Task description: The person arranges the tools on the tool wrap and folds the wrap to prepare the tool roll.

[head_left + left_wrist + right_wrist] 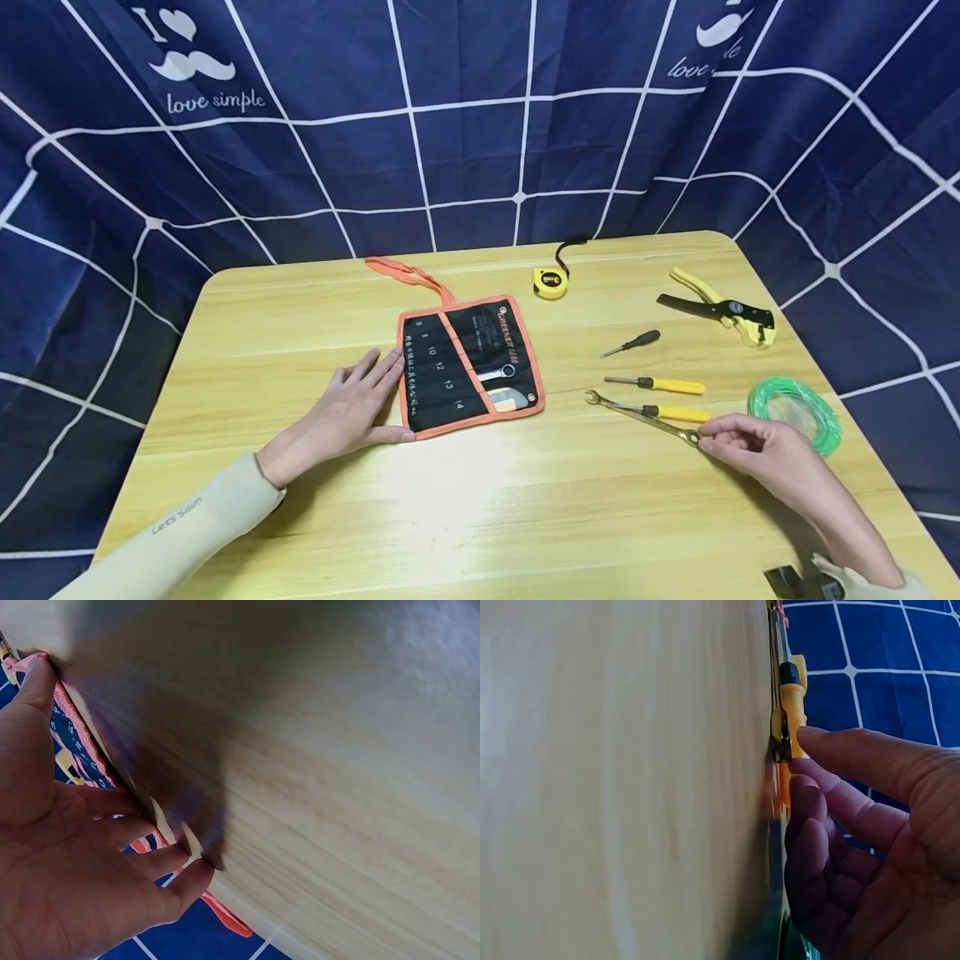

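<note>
On the table lies a black tool pouch (442,375) with orange trim and printed numbers. My left hand (348,404) rests at its left edge with the fingers extended and the thumb at the near left corner. A ring-ended wrench (498,372) and a pale, rounded item (508,398) show in the pouch's right pocket. At the right, my right hand (768,454) pinches the ring end of a combination wrench (645,417) between thumb and forefinger. That wrench crosses the shaft of a yellow-handled screwdriver (678,413) in the head view.
Another yellow-handled screwdriver (675,385) and a small black screwdriver (639,340) lie beyond the wrench. Behind them are yellow-and-black pliers (723,308) and a yellow tape measure (550,283). A green wire coil (821,408) sits beside my right hand. Blue cloth (465,158) surrounds the table.
</note>
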A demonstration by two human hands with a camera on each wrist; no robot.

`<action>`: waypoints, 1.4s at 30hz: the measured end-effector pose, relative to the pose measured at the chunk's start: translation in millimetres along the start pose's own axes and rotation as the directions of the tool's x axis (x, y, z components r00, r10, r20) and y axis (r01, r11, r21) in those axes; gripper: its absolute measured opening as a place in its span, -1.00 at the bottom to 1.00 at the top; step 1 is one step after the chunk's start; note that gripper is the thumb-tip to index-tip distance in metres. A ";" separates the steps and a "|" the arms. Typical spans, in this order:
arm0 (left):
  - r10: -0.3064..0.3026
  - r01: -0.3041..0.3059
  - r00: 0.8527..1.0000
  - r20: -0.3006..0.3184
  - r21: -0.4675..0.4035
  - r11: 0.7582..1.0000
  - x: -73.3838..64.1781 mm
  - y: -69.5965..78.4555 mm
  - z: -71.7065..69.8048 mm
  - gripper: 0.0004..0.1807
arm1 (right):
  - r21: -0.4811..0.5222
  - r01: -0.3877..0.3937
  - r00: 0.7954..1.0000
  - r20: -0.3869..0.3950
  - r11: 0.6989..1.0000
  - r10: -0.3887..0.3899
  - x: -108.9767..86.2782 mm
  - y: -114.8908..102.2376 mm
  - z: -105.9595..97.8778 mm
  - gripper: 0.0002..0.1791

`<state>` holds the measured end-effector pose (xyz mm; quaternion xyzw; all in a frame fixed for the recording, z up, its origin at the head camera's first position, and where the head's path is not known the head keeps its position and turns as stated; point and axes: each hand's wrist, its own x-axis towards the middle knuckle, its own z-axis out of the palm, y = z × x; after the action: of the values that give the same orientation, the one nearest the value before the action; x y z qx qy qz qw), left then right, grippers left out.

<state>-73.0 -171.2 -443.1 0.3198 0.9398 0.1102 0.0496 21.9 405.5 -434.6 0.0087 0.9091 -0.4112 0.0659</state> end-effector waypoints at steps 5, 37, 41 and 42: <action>-0.003 0.003 1.000 0.003 0.002 1.000 -0.2 -0.7 0.4 0.18 | -0.071 -0.018 1.000 -0.003 0.997 0.018 0.8 -4.6 3.3 -0.76; -0.006 0.006 1.000 -0.005 0.009 1.000 -2.3 -0.2 -0.7 0.19 | -0.235 0.077 0.988 0.146 0.969 -0.044 22.4 -36.6 16.8 -0.92; 0.000 0.000 1.000 -0.012 0.014 1.000 -2.3 0.0 -0.8 0.19 | -0.242 0.086 0.991 0.123 0.967 -0.057 20.7 -36.9 16.2 -0.95; 0.000 0.000 1.000 -0.014 0.014 1.000 -2.2 -0.1 -0.8 0.19 | -0.233 0.083 0.992 0.115 0.969 -0.057 20.1 -36.9 16.0 -0.95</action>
<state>-71.5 -172.8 -442.4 0.3193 0.9408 0.1057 0.0409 1.2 368.3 -420.0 -0.0535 0.9465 -0.3018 0.1006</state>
